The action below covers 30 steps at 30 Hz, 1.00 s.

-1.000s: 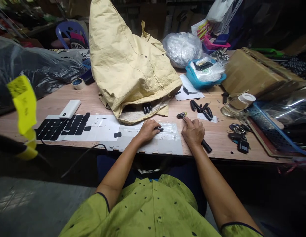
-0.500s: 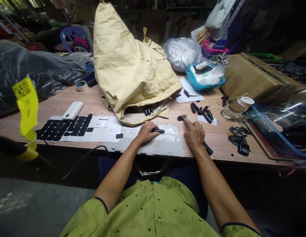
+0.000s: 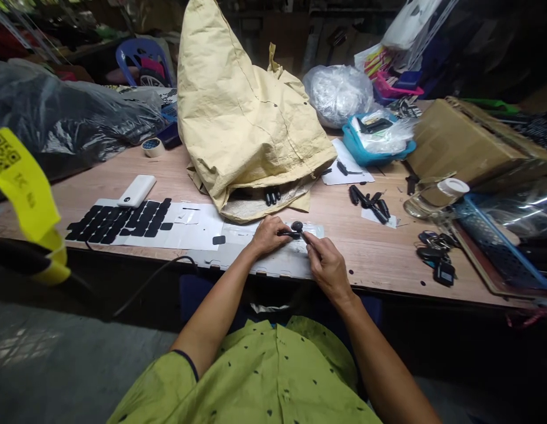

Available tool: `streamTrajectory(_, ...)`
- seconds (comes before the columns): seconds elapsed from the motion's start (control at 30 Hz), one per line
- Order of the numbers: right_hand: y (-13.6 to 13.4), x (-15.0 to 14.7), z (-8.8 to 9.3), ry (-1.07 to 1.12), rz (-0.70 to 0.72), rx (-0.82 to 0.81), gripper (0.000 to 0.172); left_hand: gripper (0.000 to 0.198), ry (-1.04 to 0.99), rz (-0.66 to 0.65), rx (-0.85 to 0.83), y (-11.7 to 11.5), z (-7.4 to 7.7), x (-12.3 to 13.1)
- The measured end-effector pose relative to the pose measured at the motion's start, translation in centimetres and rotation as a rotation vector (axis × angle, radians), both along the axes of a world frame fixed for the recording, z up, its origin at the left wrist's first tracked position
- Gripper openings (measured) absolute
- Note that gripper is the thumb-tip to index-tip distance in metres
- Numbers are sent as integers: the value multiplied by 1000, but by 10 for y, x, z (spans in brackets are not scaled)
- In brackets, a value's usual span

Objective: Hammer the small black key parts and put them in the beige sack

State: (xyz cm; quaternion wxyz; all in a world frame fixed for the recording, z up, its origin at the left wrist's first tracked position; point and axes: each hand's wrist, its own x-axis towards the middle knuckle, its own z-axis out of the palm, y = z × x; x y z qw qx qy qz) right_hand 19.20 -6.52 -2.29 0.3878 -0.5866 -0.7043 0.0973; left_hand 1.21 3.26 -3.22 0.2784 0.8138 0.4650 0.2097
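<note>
My left hand is closed, pinching a slim black part flat over the pale board. In my right hand is the handle of a small hammer, its fingers wrapped round it. The round black hammer head is right at the black part; whether they touch I cannot tell. Clear plastic film covers part of the board. Just beyond my hands lies the open mouth of a big tan sack, with several black parts inside.
To the left, black stickers lie on white sheets beside a white power bank. On the right are loose black parts, a capped jar, keys and a blue basket. A yellow tag hangs at left.
My right hand has picked up the hammer from the table on the right and brought it left, its head now at the black part. My left hand still holds that part.
</note>
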Motion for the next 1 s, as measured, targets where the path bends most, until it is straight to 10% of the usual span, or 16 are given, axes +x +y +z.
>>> streamTrajectory(0.67,-6,8,-8,-94,-89,-8,38,15,-48,52,-45,0,0,4)
streamTrajectory(1.0,48,65,-9,-383,-419,-67,33,14,-45,47,-57,-3,6,2)
